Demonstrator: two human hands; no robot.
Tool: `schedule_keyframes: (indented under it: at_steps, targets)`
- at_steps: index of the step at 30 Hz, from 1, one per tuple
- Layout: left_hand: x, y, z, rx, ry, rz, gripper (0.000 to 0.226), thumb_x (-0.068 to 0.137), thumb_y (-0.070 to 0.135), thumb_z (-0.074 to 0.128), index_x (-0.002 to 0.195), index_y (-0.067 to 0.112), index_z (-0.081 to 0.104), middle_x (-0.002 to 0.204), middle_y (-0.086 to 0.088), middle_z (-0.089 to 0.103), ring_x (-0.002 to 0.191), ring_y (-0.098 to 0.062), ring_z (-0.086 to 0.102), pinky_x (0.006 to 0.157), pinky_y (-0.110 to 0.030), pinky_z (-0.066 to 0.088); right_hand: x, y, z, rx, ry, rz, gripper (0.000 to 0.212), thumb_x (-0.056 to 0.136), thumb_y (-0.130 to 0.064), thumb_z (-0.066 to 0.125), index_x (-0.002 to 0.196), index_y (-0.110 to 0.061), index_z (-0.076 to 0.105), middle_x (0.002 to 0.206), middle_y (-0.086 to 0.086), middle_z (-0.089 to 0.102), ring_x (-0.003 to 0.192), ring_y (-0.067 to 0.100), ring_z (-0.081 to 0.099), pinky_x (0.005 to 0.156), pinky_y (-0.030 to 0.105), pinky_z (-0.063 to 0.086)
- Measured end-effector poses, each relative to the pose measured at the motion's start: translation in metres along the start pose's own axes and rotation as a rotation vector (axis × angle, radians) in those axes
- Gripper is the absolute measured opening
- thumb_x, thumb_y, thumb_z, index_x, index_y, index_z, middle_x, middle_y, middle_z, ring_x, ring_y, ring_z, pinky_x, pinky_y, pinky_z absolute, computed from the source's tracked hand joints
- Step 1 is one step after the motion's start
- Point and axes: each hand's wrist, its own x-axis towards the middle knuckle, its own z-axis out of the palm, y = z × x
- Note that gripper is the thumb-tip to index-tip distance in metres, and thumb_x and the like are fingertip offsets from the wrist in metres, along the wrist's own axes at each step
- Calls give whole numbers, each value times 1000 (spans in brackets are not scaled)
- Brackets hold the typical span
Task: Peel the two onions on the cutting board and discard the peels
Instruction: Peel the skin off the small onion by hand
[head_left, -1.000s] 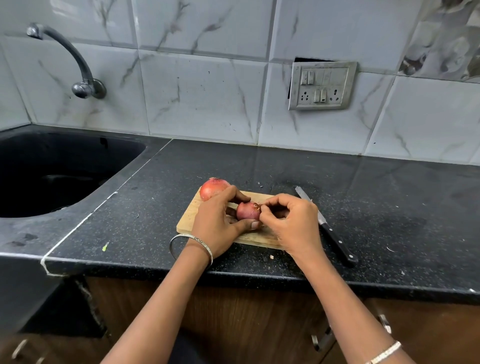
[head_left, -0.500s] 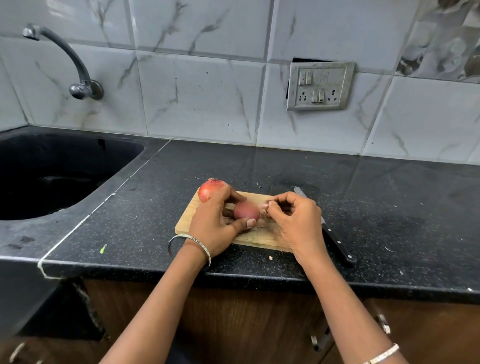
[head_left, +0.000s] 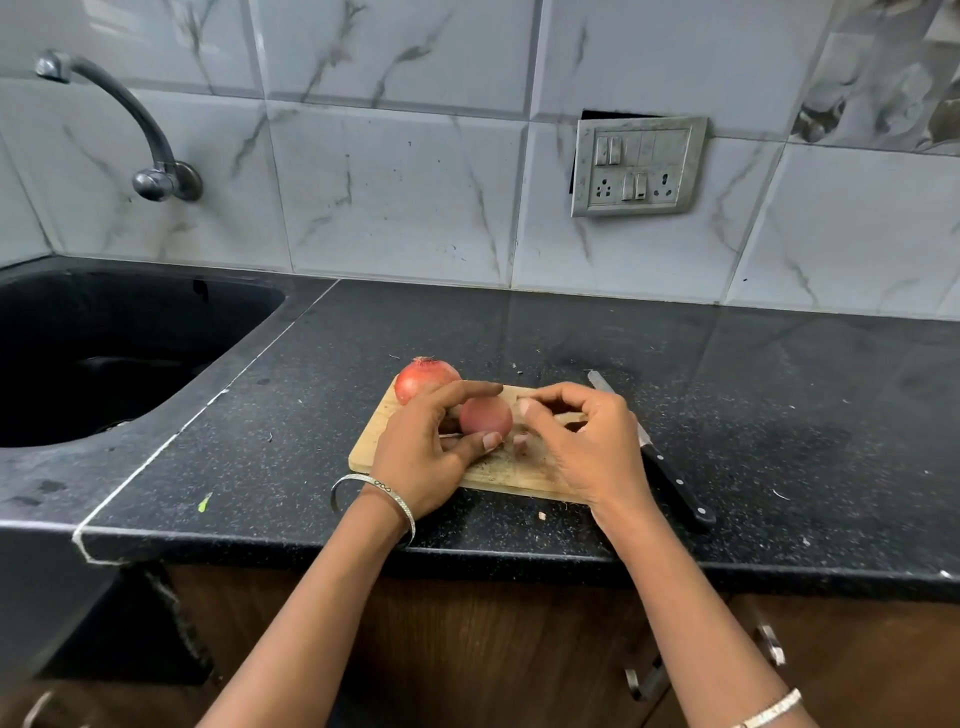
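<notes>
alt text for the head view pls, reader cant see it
A left hand grips a small reddish onion over a wooden cutting board, with the right hand close beside it, fingers curled. A larger onion sits on the board's far left corner; a knife lies right of the board on the black countertop.

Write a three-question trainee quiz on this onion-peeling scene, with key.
1. True or false: the left hand grips the small round pink onion.
2. The black-handled steel knife lies: A) across the rectangular wooden cutting board; B) on the black speckled counter, right of the board; C) in the left hand.
3. Fill in: the larger round red onion sits at the board's ____ left corner.
Key: 1 true; 2 B; 3 far.
</notes>
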Motion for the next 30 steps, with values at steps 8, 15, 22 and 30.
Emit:
schedule_keyframes:
  at_steps: [8, 15, 22, 30]
  targets:
    - [0, 0, -1, -62, 16, 17, 48, 72, 8, 90, 108, 24, 63, 111, 14, 61, 106, -19, 68, 87, -44, 61, 1, 0, 7, 67, -90, 19, 4, 84, -25, 81, 85, -23, 84, 76, -11, 77, 78, 9, 74, 79, 41, 60]
    - [-4, 10, -1, 98, 35, 61, 48, 64, 17, 95, 101, 21, 66, 101, 15, 64, 99, -10, 63, 87, -41, 56, -5, -1, 6, -18, -60, -52, 20, 84, -20, 78, 67, -31, 79, 69, -12, 75, 69, 9, 71, 69, 40, 58]
    - [-9, 15, 0, 110, 102, 27, 50, 59, 15, 97, 95, 24, 64, 96, 11, 67, 92, -10, 66, 77, -38, 58, -8, -3, 6, -58, -28, -94, 13, 82, -15, 78, 75, -25, 81, 71, -14, 75, 71, 2, 70, 68, 29, 58]
    - [-13, 20, -3, 8, 96, -59, 49, 61, 6, 96, 95, 23, 65, 93, 11, 67, 68, 2, 59, 65, -18, 53, -9, -3, 9, -50, -9, -67, 11, 82, -10, 76, 77, -19, 80, 70, -9, 74, 67, 8, 71, 69, 40, 61]
